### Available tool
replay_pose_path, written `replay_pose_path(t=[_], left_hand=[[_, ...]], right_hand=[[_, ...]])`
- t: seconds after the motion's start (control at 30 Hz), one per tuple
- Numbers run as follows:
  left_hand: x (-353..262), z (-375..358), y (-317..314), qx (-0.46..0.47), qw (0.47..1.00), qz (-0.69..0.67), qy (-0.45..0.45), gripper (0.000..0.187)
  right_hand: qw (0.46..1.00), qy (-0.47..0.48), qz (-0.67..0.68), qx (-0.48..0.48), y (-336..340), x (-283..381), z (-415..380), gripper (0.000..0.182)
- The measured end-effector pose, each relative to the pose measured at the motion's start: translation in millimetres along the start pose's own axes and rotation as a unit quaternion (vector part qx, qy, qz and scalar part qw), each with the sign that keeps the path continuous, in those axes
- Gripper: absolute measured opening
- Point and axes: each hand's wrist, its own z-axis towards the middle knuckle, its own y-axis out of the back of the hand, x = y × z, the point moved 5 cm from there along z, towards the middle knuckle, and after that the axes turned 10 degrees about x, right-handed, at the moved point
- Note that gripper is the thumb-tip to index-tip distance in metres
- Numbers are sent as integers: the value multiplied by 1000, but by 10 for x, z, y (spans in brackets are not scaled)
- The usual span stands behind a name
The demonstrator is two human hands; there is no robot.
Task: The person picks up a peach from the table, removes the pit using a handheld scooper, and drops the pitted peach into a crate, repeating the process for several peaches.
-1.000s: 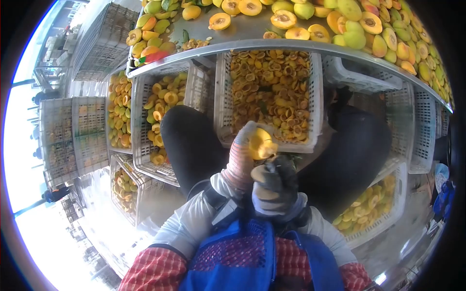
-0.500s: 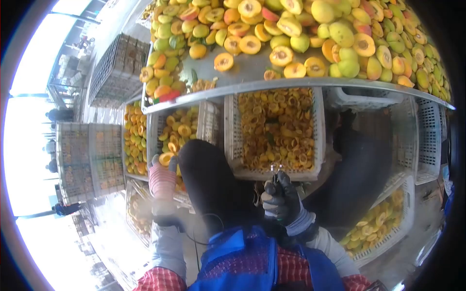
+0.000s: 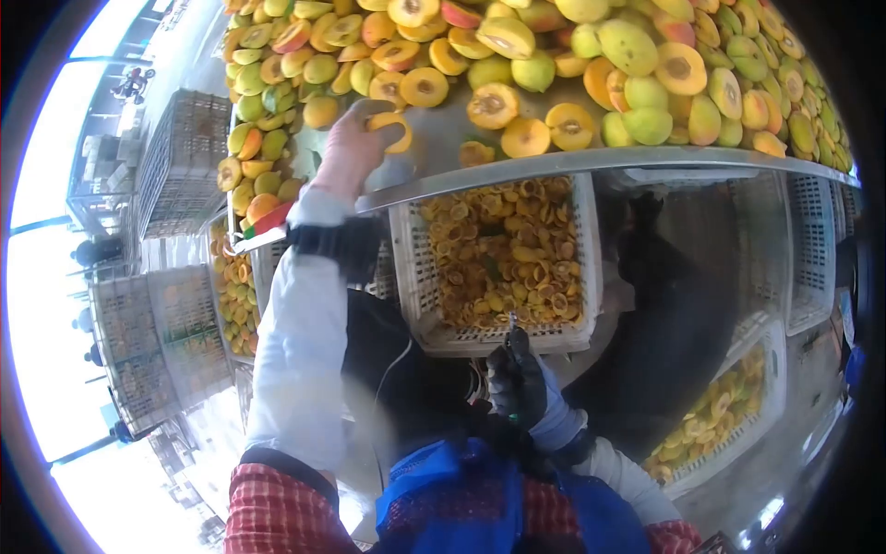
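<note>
My left hand (image 3: 355, 143) reaches over the metal table (image 3: 434, 138), its fingers closed around the edge of a yellow peach half (image 3: 397, 135). Halved and whole peaches (image 3: 632, 46) are heaped behind it. Low in front of my body, my right hand (image 3: 519, 380) wears a dark glove and grips a small hand tool (image 3: 513, 323) with a shiny metal tip. Most of that tool is hidden in the fist. Its tip points toward a white crate (image 3: 591, 268) of brownish-yellow fruit scraps (image 3: 503, 249) under the table edge.
The table's raised metal rim (image 3: 572, 162) runs between the heap and my knees. At lower right stands a crate of peach pieces (image 3: 715, 420). A crate of peaches (image 3: 235, 295) is at left, near stacked crates (image 3: 161, 332). A thin cable crosses my lap.
My left hand has gone up from the crate beside my knee to the table and taken hold of a peach half. My right hand stays low with the tool. The view has shifted slightly.
</note>
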Motion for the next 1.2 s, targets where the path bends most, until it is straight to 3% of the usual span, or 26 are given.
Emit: replay_pose_path(t=[0.03, 0.1, 0.13, 0.17, 0.2, 0.23, 0.27, 0.37, 0.4, 0.47, 0.63, 0.67, 0.77, 0.87, 0.93, 1.07, 1.13, 1.17, 1.2], left_hand=[[-227, -218, -23, -55, 991, 116, -30, 38], [-356, -642, -178, -79, 973, 159, -146, 39], [-551, -981, -344, -82, 964, 203, -154, 40], [-541, -1264, -522, -54, 969, 195, -141, 37], [-289, -1633, -881, 45, 984, 39, -167, 34], [-156, -1810, -1045, 67, 991, -31, -109, 32], [-76, -1933, -1188, 87, 990, -101, -54, 33], [-13, -2194, -1491, 31, 929, -364, 52, 42], [-18, -2236, -1515, 19, 925, -377, 54, 39], [-15, -2322, -1544, -4, 914, -403, 57, 34], [-46, -2397, -1452, -7, 956, -291, 25, 34], [-44, -2419, -1447, -1, 955, -293, 32, 33], [-50, -2455, -1445, 14, 956, -290, 38, 35], [-61, -2473, -1465, 23, 959, -282, 31, 38], [-96, -2493, -1481, 38, 954, -295, 35, 31], [-65, -2508, -1502, 66, 957, -283, 19, 35], [-81, -2480, -1477, 75, 969, -236, -15, 43], [-81, -2464, -1492, 83, 970, -228, -32, 45], [-50, -2462, -1517, 119, 957, -262, 13, 41]], right_hand=[[996, 14, -56, -65, -13, 34, -42, 46], [998, 63, -11, 24, -54, 95, -57, 38], [994, 83, 9, 68, -76, 111, -81, 35], [989, 142, -29, 28, -131, 164, -119, 33], [979, 194, -65, -13, -268, 158, -185, 32], [962, 249, -101, -52, -334, 168, -248, 34], [957, 242, -155, -34, -322, 133, -243, 36], [906, 240, -349, -25, -246, 90, -243, 40], [876, 244, -415, -33, -228, 84, -253, 40], [732, 299, -608, -68, -241, 103, -265, 41], [750, 235, -616, -53, -444, 67, -367, 38], [758, 216, -614, -51, -443, 30, -377, 37], [756, 305, -580, -2, -375, -43, -357, 34], [918, 190, -348, 12, -189, -252, -345, 34], [939, 180, -294, 6, -148, -302, -380, 32], [953, 164, -244, 74, -268, -325, -404, 30], [977, 5, -79, 197, -370, -376, -421, 31], [965, -76, 6, 253, -430, -409, -445, 33], [954, -107, 62, 272, -461, -429, -443, 36]])
